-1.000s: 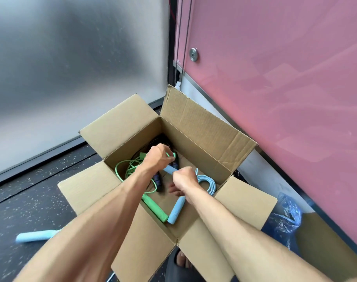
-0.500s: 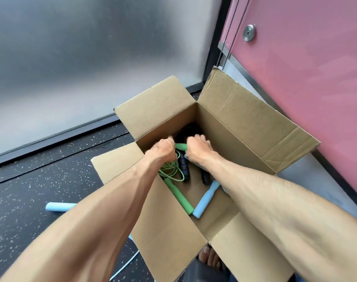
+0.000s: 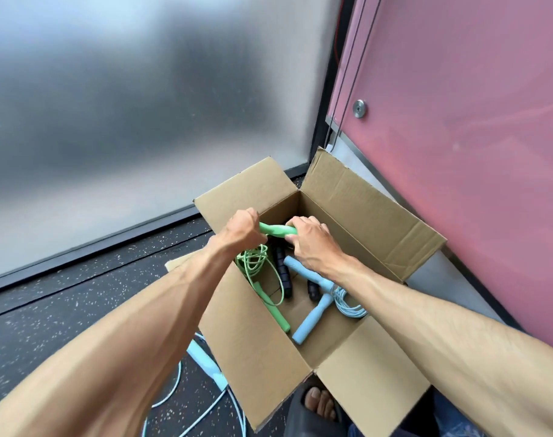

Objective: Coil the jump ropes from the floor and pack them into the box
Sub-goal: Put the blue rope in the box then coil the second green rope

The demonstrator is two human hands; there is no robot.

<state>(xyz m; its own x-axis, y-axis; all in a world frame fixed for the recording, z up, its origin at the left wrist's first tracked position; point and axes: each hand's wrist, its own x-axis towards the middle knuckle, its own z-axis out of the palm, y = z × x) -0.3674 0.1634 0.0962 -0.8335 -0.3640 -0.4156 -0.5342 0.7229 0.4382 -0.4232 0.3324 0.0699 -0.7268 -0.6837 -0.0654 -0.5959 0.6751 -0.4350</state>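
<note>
An open cardboard box [image 3: 366, 212] stands on the dark floor against the pink wall. Both hands are over it, holding one green jump-rope handle [image 3: 276, 229] level: my left hand [image 3: 242, 230] grips its left end, my right hand [image 3: 313, 241] grips its right end. Green cord [image 3: 253, 261] hangs below my left hand, and the second green handle [image 3: 276, 313] lies in the box. A coiled light-blue rope with two blue handles [image 3: 310, 320] and a black rope [image 3: 283, 275] also lie inside. Another light-blue rope [image 3: 202, 361] lies loose on the floor left of the box.
A frosted glass wall [image 3: 142, 105] runs behind the box, and the pink wall [image 3: 458, 121] is to the right. My foot in a dark sandal [image 3: 319, 405] is at the box's near corner. Speckled black floor [image 3: 64, 310] stretches to the left.
Both hands have lifted the green handle higher above the box. My right hand now grips the handle's right end. The camera has tilted, so the box sits lower and further right in view.
</note>
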